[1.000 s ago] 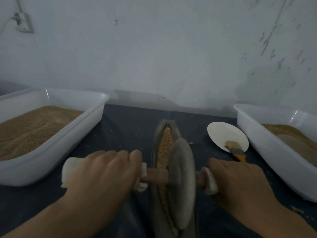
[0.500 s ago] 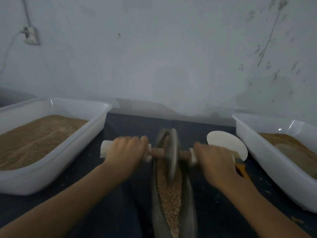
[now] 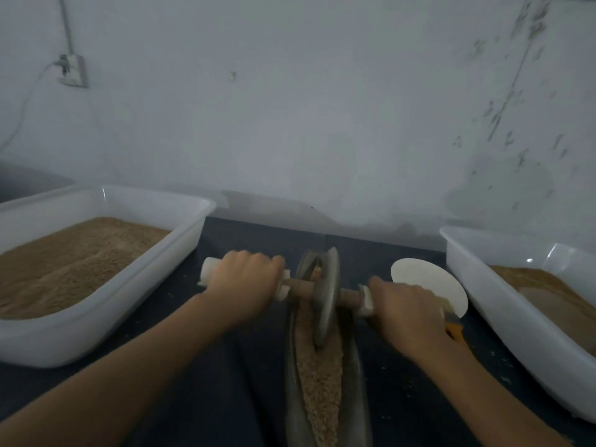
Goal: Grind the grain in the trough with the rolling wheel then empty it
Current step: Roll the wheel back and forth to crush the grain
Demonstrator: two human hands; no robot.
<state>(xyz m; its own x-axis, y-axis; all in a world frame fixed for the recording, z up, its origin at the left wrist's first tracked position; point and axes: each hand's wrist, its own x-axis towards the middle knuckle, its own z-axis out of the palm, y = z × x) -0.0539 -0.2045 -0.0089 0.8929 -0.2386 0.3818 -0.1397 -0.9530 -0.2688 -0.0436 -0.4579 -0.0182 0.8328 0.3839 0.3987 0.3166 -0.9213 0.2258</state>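
Along the dark table's middle, the narrow trough (image 3: 358, 382) holds grain (image 3: 319, 382). Left hand (image 3: 245, 285) and right hand (image 3: 406, 314) each wrap tightly round the white-capped axle handles. Between them the rolling wheel (image 3: 324, 295) stands in the trough's far part, farther out than a second ago, when it sat near.

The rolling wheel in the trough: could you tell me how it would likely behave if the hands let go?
The rolling wheel is thin and stands on edge, so it would probably tip sideways. It looks like heavy metal or stone, likely hefty for its size. In the curved trough it may roll back toward the middle.
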